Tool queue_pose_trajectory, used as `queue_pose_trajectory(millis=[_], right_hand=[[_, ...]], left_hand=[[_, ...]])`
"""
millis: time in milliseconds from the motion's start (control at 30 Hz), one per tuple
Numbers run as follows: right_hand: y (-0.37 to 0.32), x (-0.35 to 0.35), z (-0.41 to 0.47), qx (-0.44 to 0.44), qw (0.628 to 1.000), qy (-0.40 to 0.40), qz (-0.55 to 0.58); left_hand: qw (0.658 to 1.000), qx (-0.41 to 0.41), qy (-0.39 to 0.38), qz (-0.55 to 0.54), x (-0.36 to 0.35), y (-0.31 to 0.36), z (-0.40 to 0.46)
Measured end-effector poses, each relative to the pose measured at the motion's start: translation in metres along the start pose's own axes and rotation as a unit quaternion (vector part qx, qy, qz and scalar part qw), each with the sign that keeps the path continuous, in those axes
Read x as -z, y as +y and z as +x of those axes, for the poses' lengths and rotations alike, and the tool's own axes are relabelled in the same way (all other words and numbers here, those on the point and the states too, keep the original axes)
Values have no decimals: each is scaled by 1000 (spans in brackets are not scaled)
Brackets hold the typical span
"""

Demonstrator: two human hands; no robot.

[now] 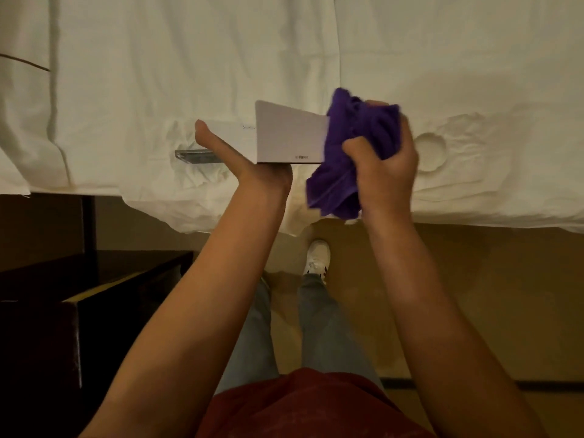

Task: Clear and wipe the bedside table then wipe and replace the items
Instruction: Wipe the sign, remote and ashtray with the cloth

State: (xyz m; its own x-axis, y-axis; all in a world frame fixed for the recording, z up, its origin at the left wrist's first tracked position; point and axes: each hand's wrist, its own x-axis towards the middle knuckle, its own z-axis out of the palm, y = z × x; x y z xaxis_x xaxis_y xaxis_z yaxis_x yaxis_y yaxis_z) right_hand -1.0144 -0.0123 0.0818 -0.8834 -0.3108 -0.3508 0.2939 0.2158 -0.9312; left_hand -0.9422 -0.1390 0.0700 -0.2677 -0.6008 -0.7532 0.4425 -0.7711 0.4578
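the white-sheeted bed fills the view. over it the left hand props a flat white card box from beneath, while the right hand — fist closed round a bunched purple cloth — wipes its right edge. item-wiping step, likely; next, carry it to the dark wooden bedside table — lower left.

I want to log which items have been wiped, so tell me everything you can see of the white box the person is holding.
The white box is flat, rectangular, seemingly cardboard, with small unreadable print near one edge. The left hand holds it tilted above the bed, thumb on top. The purple cloth, bunched in the right hand, presses against its right end.
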Motion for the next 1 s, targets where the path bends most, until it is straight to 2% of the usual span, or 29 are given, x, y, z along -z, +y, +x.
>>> queue_pose_trajectory(millis=[100, 233, 300, 467, 567, 667, 867, 933, 1000], right_hand=[[-5, -9, -13, 63, 996, -37, -58], [-18, -21, -38, 88, 992, -89, 18], [-19, -26, -47, 95, 988, -112, 47], [-11, -19, -38, -32, 980, -36, 193], [-2, -18, -28, -30, 983, -18, 182], [7, -22, -21, -26, 987, -12, 156], [32, -32, -8, -176, 964, -3, 198], [37, -40, -8, -212, 949, -7, 232], [46, -50, -14, -233, 947, -18, 220]], left_hand=[[999, -19, 39, 26, -2, -9, 2], [993, 43, 57, 94, 8, -14, 13], [986, 31, 54, 157, 14, -13, 16], [982, -65, 65, 164, 21, 6, 19], [991, -26, -13, 134, 32, 15, 25], [993, 16, -44, 104, 44, 18, 25], [998, 21, -11, 57, 58, 18, 30], [999, 36, -4, 35, 60, 15, 33], [998, 63, -19, 7, 58, 12, 35]])
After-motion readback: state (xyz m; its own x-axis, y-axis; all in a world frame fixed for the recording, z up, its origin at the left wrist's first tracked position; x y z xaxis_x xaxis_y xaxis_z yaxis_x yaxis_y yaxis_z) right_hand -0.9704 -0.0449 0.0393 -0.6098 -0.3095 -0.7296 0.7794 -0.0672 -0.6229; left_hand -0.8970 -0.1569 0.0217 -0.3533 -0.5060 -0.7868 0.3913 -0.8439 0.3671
